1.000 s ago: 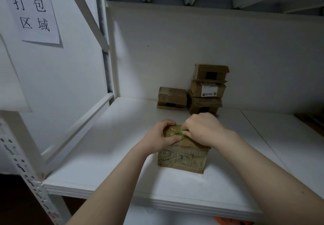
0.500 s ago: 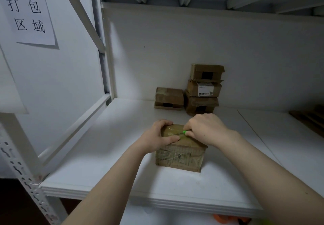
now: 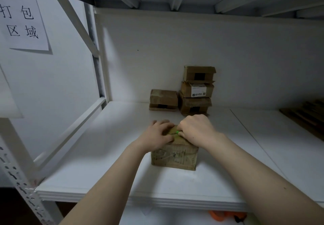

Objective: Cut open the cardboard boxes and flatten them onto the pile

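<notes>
On the shelf (image 3: 105,172), near its front edge, the box (image 3: 175,156) stands closed, its contents unseen. The left hand (image 3: 157,135) clasps its top. The right hand (image 3: 196,130) is clenched round a green cutter (image 3: 177,132), whose blade points left along the top, towards the left thumb. Uncut boxes (image 3: 196,91) stand behind; the pile (image 3: 305,117) lies far right.

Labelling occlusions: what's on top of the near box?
Both hands. The left hand holds the near box from above; the right hand grips a green-tipped tool against its top. Most of the top, the tool's body and any blade are covered by the hands.
</notes>
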